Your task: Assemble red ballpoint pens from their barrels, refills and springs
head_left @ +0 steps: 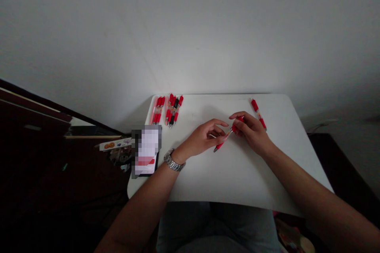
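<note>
A red pen point(219, 146) with a clear middle is held at a slant above the white table. My right hand point(248, 128) pinches its upper red end between thumb and fingers. At the pen's lower half, my left hand point(210, 133) has its thumb and a finger closed on the barrel, with the index finger stretched out above. A metal watch point(173, 161) is on the left wrist. Beyond my right hand lies another red pen point(259, 114), its tip toward me.
Several red pens point(159, 110) lie at the table's back left corner. Beside them is a second group with a black pen point(173, 110). A phone point(148, 150), partly blurred, rests at the left edge of the white table point(225, 185). A wall point(208, 39) stands directly behind.
</note>
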A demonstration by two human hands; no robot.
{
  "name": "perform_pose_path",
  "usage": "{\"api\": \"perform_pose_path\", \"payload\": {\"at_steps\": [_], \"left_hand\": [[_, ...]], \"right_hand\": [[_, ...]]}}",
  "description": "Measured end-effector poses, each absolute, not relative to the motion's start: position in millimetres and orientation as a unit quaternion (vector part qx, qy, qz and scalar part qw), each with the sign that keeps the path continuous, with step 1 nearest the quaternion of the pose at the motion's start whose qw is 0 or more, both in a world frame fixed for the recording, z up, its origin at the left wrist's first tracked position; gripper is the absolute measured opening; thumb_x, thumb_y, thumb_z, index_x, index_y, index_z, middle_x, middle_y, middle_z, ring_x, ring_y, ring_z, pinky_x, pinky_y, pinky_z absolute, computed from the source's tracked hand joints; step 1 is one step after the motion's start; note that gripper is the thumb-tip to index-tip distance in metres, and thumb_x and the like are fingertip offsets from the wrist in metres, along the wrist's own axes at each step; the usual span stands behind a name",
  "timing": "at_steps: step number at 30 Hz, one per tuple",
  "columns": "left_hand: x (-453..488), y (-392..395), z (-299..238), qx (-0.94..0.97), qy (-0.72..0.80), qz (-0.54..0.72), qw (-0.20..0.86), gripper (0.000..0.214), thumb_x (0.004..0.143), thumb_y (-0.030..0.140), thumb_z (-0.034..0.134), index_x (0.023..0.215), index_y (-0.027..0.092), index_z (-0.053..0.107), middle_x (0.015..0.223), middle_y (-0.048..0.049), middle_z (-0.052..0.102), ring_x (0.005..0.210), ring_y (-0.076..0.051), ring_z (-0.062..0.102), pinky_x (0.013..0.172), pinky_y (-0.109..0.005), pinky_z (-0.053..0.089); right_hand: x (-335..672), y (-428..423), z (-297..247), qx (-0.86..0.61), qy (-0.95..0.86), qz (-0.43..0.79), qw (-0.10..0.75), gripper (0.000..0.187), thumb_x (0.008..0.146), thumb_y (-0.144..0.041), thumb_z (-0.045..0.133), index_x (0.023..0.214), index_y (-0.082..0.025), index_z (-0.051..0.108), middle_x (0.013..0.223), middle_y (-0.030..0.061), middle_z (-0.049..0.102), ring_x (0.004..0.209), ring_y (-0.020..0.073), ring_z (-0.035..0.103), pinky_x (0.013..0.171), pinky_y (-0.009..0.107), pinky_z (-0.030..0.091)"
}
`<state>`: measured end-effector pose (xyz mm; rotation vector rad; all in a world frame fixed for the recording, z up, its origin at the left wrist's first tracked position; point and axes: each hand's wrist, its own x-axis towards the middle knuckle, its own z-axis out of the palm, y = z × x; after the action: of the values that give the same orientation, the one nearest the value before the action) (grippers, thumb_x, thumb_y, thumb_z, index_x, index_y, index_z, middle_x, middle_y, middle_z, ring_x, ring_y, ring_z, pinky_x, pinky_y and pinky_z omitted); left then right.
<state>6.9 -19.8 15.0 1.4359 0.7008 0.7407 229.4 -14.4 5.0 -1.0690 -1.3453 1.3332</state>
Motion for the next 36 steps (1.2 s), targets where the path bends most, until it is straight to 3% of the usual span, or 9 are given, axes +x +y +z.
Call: {"api": "perform_pose_path", "payload": {"at_steps": [4, 8, 21, 36], "left_hand": [[7.5, -19.6, 16.0, 0.617, 0.321, 0.346, 0.63, 0.049, 0.09, 0.031, 0.074, 0.135, 0.022, 0.057, 0.095, -0.0047, 0.068, 0.08, -0.012, 0.064, 0.072, -0.026, 0.054], [8.3, -18.4, 18.6, 0.621, 0.322, 0.366, 0.614, 0.054, 0.089, 0.028, 0.075, 0.14, 0.025, 0.057, 0.1, -0.0052, 0.067, 0.084, -0.013, 0.066, 0.076, -0.027, 0.056], [9.3, -19.0, 12.5, 0.626, 0.327, 0.36, 0.609, 0.061, 0.09, 0.028, 0.073, 0.148, 0.033, 0.054, 0.102, -0.0047, 0.068, 0.082, -0.013, 0.066, 0.074, -0.026, 0.058], [13.1, -21.6, 17.3, 0.636, 0.312, 0.37, 0.601, 0.059, 0.09, 0.025, 0.072, 0.146, 0.033, 0.057, 0.094, -0.0025, 0.069, 0.076, -0.011, 0.063, 0.072, -0.025, 0.058]], "right_hand": [[227.5, -14.6, 9.0, -0.425, -0.554, 0.538, 0.472, 0.037, 0.096, -0.043, 0.066, 0.127, -0.024, 0.059, 0.074, -0.004, 0.06, 0.06, 0.0114, 0.054, 0.057, 0.026, 0.046], [224.8, -14.2, 11.0, -0.423, -0.554, 0.527, 0.485, 0.048, 0.092, -0.044, 0.071, 0.133, -0.028, 0.052, 0.087, -0.0014, 0.064, 0.064, 0.0135, 0.061, 0.059, 0.03, 0.052], [221.7, -15.7, 13.8, -0.431, -0.577, 0.499, 0.481, 0.049, 0.091, -0.044, 0.072, 0.133, -0.028, 0.051, 0.088, -0.0009, 0.064, 0.066, 0.0141, 0.064, 0.059, 0.031, 0.056], [220.0, -15.3, 15.8, -0.437, -0.582, 0.482, 0.488, 0.045, 0.087, -0.046, 0.076, 0.123, -0.028, 0.055, 0.082, -0.0005, 0.064, 0.065, 0.0179, 0.066, 0.059, 0.038, 0.056]]}}
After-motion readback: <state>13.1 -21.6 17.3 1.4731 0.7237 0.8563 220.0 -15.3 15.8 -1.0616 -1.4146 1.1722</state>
